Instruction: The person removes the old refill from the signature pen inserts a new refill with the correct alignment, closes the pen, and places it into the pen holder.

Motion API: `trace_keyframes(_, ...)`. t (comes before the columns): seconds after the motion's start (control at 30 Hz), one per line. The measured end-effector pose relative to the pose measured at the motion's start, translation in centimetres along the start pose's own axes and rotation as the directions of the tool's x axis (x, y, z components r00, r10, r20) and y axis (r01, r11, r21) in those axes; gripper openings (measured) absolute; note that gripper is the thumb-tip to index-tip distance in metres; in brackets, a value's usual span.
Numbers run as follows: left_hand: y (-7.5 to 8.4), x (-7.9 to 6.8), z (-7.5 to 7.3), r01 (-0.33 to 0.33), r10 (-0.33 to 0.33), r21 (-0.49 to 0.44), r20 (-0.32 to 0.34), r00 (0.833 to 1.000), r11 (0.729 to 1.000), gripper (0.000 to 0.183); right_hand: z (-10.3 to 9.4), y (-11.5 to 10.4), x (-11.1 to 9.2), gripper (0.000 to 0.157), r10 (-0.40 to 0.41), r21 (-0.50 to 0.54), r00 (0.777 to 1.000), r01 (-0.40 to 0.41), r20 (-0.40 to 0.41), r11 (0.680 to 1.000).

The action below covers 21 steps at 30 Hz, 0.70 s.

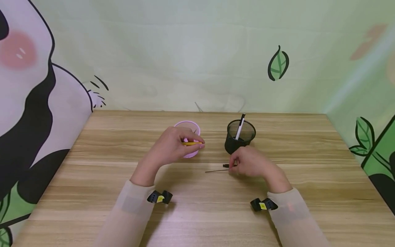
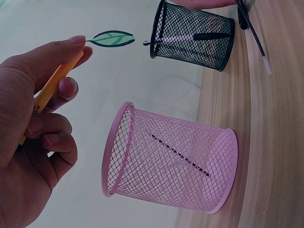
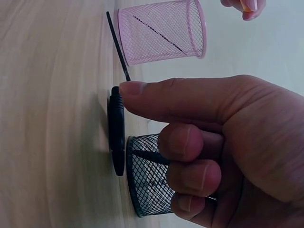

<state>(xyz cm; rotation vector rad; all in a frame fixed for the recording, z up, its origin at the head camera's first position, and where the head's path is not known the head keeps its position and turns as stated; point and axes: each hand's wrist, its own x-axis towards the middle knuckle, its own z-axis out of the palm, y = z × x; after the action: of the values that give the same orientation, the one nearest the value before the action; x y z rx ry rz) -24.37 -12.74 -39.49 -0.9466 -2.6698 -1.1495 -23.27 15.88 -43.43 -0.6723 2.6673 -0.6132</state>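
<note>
My left hand (image 1: pixel 172 145) pinches a slim yellow pencil (image 2: pixel 57 80) between thumb and fingers. It is over a pink mesh pen holder (image 2: pixel 171 161), in which a thin dark stick (image 2: pixel 178 154) leans. My right hand (image 1: pixel 250 161) is low over the table, in front of a black mesh pen holder (image 1: pixel 229 142). Its thumb and fingertips pinch one end of a thin dark rod (image 3: pixel 118 45) whose far end is pale. A black pen (image 3: pixel 116 133) lies on the table by these fingertips. My right index finger is hidden behind the thumb.
A black-and-white pen (image 1: pixel 240 127) stands tilted inside the black holder. The wooden table (image 1: pixel 203 219) ends at a back wall hung with printed cloth (image 1: pixel 191 61). Both wrists carry small black cameras (image 1: pixel 159 197).
</note>
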Motion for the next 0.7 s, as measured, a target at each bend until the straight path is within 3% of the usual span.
trace_keyframes(0.7,0.19,0.01,-0.03,0.052,-0.052,0.009,0.012,0.999,0.999,0.010,0.62,-0.02,0.24,0.013,0.019,-0.026,0.999,-0.019,0.030,0.999)
